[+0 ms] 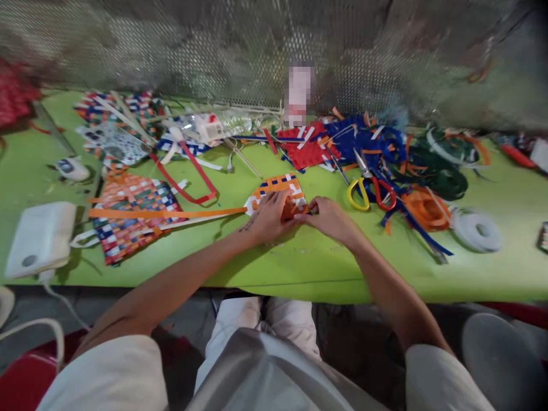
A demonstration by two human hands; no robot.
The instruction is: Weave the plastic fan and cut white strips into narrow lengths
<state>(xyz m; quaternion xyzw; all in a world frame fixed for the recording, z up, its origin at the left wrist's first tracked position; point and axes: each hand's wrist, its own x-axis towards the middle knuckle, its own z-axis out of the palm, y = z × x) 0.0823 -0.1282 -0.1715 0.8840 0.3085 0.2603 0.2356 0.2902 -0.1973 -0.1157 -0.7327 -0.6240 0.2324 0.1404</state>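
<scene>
A small woven piece of orange, white and blue strips [280,184] lies on the green table under my hands. My left hand [274,217] is closed over its near side, with fingers curled on the weave. At the piece's right edge, my right hand [329,218] pinches a small end, which looks like a dark strip; the fingers partly hide it. A long orange strip [205,213] runs left from the piece across a larger multicoloured woven piece [137,208]. Beside it lies a thin white strip.
Scissors with yellow and red handles [363,177] lie right of my hands. Farther right are an orange strip coil [426,208] and a white roll [477,229]. A plastic bottle [214,127] lies behind, near a red woven piece [306,145]. A white box [40,240] sits left.
</scene>
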